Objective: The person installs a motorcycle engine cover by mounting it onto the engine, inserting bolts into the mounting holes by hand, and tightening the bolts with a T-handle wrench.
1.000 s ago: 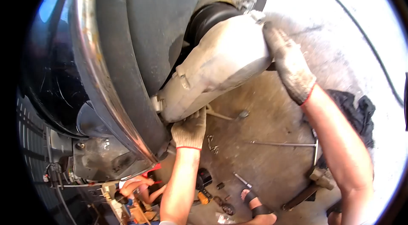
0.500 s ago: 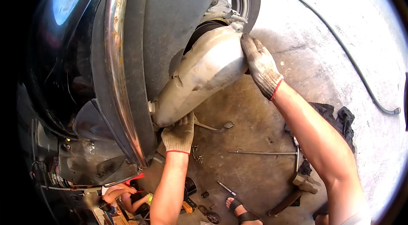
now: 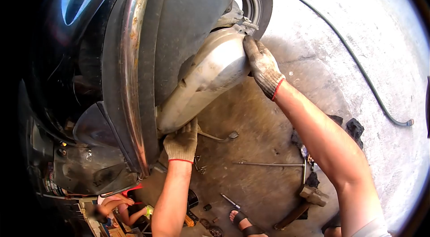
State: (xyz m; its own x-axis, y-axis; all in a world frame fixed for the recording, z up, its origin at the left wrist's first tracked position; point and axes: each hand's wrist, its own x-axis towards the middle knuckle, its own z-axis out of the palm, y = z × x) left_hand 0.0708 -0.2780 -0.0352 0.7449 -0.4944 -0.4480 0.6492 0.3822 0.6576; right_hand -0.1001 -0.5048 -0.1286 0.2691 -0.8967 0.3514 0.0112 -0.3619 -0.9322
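A large silver metal engine cover [image 3: 204,80] sits slanted against the side of a black scooter [image 3: 188,26], below its rear wheel [image 3: 260,2]. My left hand [image 3: 181,143], in a soiled knit glove with a red cuff, grips the cover's lower end, its fingertips partly hidden at the edge. My right hand [image 3: 263,66], gloved alike, holds the upper right side of the cover, fingers along its rim. Near my left hand a curved metal pedal or lever [image 3: 219,137] sticks out from behind the cover. Several small bolts [image 3: 199,165] lie on the floor beside that wrist.
On the concrete floor lie a T-handle wrench [image 3: 273,164], a hammer [image 3: 311,196], a socket tool [image 3: 230,201] and black cloth [image 3: 355,131]. A hose [image 3: 349,49] curves across the right. A sandaled foot [image 3: 244,223] shows below; another person [image 3: 118,205] sits at lower left.
The cover has moved in closer to the scooter, and the dark gap near the wheel has narrowed. Both hands keep their hold. The view has shifted slightly.
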